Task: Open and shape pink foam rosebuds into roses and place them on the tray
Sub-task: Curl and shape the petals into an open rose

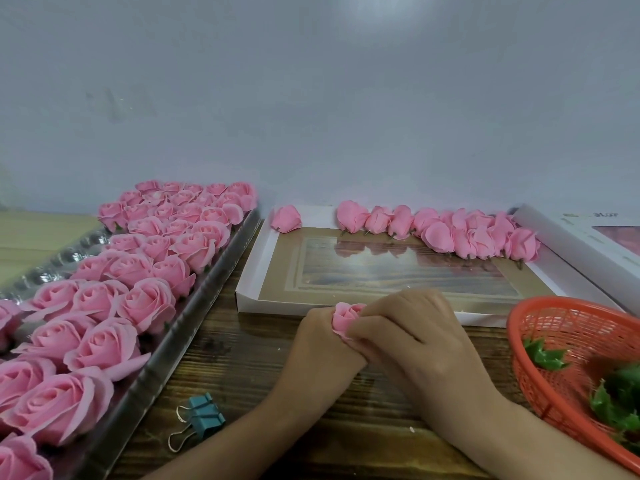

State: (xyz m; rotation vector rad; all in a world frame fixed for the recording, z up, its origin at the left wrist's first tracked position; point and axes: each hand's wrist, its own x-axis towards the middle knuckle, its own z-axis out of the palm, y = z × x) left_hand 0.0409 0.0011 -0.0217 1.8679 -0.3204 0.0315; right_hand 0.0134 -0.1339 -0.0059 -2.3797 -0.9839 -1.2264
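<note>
Pink foam, soft and matte. Gripped the rosebud [346, 318] in both hands just above the wooden table [242, 358], close to the near edge of the shallow white box [263, 258]. Wrapped the left hand [322, 344] round its lower half as a tight fist, fingers fully curled on it. Laid the right hand [412, 330] over the left from the right, fingertips [367, 332] bent in and pinching an outer petal on the bud's near side, with no gap showing between the fingers.

Pointed the bloom end up and away, toward the box. Ran the long axis out of the fist, near upright with a lean away. Hid the base inside the hands.

Looked only partly opened: a tight spiral centre and one or two outer petals loosened round it. Looked smaller and more closed than the open roses [145, 303], which sat face-up in rows on the silver tray [194, 327] to the left.

Lay on their sides along the box's far edge: a row of closed rosebuds [450, 230], short stems toward the person, with one more bud [286, 219] apart at the far-left corner. Stood at the right: an orange basket [540, 341] holding green leaf pieces [547, 355]. Rested on the table near the left forearm: a teal binder clip [202, 415].
</note>
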